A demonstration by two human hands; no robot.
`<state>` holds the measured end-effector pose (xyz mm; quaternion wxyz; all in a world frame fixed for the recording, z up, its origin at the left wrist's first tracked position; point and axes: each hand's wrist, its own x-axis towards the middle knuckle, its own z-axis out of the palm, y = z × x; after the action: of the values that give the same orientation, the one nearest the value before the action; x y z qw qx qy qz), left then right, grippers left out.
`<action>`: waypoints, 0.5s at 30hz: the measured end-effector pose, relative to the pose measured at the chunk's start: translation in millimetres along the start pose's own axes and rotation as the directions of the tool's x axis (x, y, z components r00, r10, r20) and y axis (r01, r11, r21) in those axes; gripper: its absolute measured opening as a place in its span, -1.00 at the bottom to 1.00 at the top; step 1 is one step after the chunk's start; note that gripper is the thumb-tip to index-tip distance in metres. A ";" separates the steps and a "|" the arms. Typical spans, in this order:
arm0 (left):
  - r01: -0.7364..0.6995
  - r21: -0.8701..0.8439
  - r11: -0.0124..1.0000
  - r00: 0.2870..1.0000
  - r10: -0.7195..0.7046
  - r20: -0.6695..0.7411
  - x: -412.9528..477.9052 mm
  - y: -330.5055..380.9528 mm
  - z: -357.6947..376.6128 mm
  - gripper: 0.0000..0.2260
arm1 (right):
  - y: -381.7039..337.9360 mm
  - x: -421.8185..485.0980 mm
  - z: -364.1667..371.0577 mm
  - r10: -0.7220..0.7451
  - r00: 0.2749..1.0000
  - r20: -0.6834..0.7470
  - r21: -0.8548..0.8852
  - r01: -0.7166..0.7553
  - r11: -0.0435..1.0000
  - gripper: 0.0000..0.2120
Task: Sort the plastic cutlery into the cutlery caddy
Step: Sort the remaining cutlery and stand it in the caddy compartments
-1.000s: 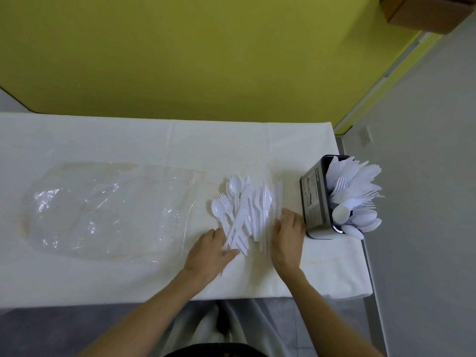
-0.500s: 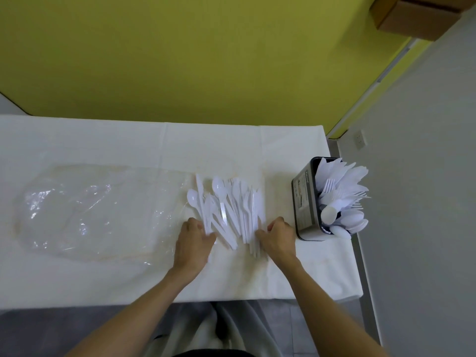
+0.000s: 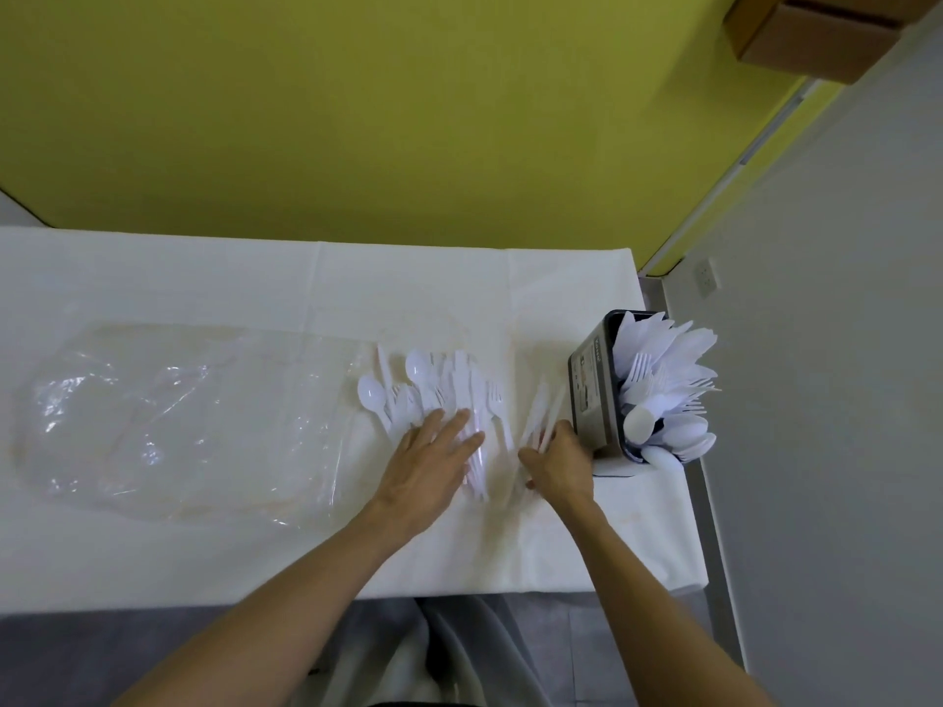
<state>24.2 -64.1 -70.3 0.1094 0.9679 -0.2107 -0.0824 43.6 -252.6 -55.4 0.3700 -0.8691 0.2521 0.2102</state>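
Note:
A pile of white plastic cutlery [image 3: 433,385], spoons, forks and knives, lies spread on the white table. My left hand [image 3: 433,459] rests flat on the pile's near end with straight fingers. My right hand [image 3: 559,459] grips a few white knives [image 3: 541,408] by their handles, just right of the pile and close to the caddy. The dark cutlery caddy [image 3: 594,395] stands at the table's right edge, filled with white forks, spoons and knives [image 3: 663,380].
A crumpled clear plastic bag [image 3: 178,415] lies flat on the left half of the white tablecloth [image 3: 255,278]. The table's right edge runs just past the caddy, with grey floor beyond. A yellow wall stands behind the table.
My right hand has pulled a few knives out of the pile toward the caddy. My left hand has shifted right and flattened onto the pile.

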 end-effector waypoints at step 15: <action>0.296 -0.280 0.913 0.951 -0.310 -0.007 22.1 20.3 -16.0 -0.70 | -10.1 16.7 3.1 0.055 0.997 0.044 0.005 -0.056 0.998 -0.68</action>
<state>39.4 -88.7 -52.5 0.2341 0.9659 -0.0419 -0.1021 62.1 -248.9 -61.2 0.3722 -0.8558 0.2686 0.2388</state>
